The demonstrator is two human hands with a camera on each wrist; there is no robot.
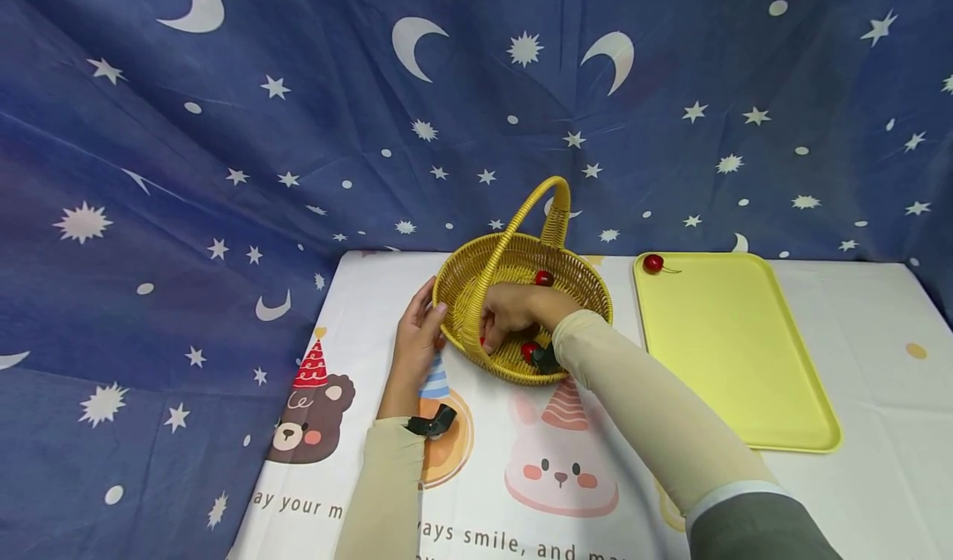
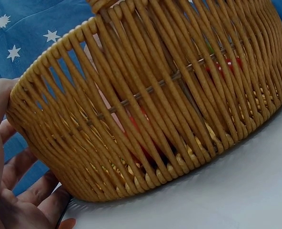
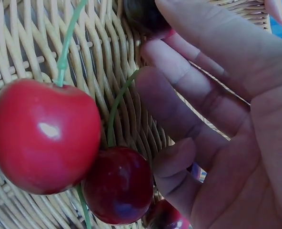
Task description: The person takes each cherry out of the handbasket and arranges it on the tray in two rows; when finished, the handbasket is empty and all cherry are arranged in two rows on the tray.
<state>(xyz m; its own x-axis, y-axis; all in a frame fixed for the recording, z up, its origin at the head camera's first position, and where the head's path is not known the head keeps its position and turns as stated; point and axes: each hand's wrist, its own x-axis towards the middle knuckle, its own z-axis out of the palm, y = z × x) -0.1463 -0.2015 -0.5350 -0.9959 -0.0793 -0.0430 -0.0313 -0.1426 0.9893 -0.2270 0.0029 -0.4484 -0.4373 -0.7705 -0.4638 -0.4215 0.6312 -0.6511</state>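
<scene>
A yellow wicker basket (image 1: 584, 283) with an arched handle stands on the table. My left hand (image 1: 417, 341) holds its left side, thumb near the rim and fingers against the outer wall. Inside the basket, my right hand (image 1: 510, 308) pinches a dark red cherry (image 3: 148, 16) between thumb and fingertips. Other cherries lie in there: one by the back wall (image 1: 544, 278) and one near the front (image 1: 529, 351), partly hidden by the right wrist's black strap. The right wrist view shows a bright red cherry (image 3: 45, 136) and a darker cherry (image 3: 117, 185), both with green stems.
A yellow tray (image 1: 733, 337) lies to the right of the basket, with one stemmed cherry (image 1: 653, 263) at its back left corner. The white tablecloth (image 1: 878, 361) has printed animals and lettering. Behind and to the left hangs a blue curtain (image 1: 462, 105) with moons and stars.
</scene>
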